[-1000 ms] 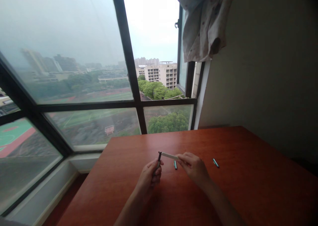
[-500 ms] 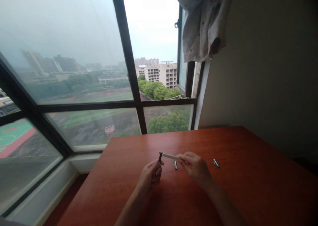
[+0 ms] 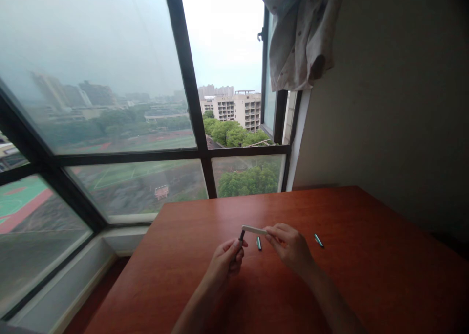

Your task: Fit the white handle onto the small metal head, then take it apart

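Note:
My left hand (image 3: 227, 256) is closed around a slim dark pen-like stick (image 3: 242, 235), whose upper end points up out of the fingers. In my right hand (image 3: 291, 246), the thumb and fingertips pinch one end of a slim pale stick (image 3: 253, 230). Its far end reaches left to the tip of the dark stick, and the two seem to touch. Just below the pale stick, a short teal-and-silver piece like a pen cap (image 3: 259, 243) lies on the table. A similar teal piece (image 3: 318, 240) rests to the right of my right hand.
The reddish-brown wooden table (image 3: 205, 216) stands against large dark-framed windows (image 3: 128, 158). Bunched pale curtain cloth (image 3: 302, 45) hangs at the upper right, beside a dim wall (image 3: 384, 104). Trees and buildings show outside.
My left hand and the dark stick have shifted slightly right. The pale stick's left end now lies over the dark stick's tip, where before it met its side.

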A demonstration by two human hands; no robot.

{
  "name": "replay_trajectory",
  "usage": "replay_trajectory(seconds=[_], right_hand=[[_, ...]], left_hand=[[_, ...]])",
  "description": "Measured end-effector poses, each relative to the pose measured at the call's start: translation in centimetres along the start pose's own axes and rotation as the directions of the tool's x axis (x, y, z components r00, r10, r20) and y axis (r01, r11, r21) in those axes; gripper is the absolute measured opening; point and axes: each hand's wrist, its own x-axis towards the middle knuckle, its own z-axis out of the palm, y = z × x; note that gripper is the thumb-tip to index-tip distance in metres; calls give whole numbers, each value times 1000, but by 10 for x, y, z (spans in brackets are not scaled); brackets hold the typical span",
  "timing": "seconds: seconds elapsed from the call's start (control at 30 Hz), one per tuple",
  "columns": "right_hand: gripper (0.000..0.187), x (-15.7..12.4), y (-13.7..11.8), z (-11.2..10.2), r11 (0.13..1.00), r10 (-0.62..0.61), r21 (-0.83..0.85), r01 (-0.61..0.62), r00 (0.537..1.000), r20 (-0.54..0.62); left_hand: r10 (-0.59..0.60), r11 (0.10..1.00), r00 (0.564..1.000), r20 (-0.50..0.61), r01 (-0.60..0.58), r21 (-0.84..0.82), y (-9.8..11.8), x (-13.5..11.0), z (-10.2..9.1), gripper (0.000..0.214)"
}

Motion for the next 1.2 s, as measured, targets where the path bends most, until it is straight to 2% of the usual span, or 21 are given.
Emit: replay_trajectory(seconds=[0.2,0.47,0.73,1.0,1.2], right_hand=[[28,0,6,-1,1000,1,-8,-1,1000,-7],[28,0,3,5,1000,-18,-3,18,1000,8],[29,0,8,6,1000,-3,2,3,1000,-11],[29,-1,1,9,1000,-14,4,14,1000,15],[27,-1,6,8,1000,-6,-2,6,1000,9]], left_hand=[[42,998,999,-29,-44,-46,6,-1,-1,39],[-19,999,1000,20,19,30,-2,2,1,44],[57,997,997,-46,-59,-42,4,1,-5,42],[-13,999,1000,8,13,47,-3,3,-4,45],[32,999,999,-42,-33,-33,1,2,-5,46]])
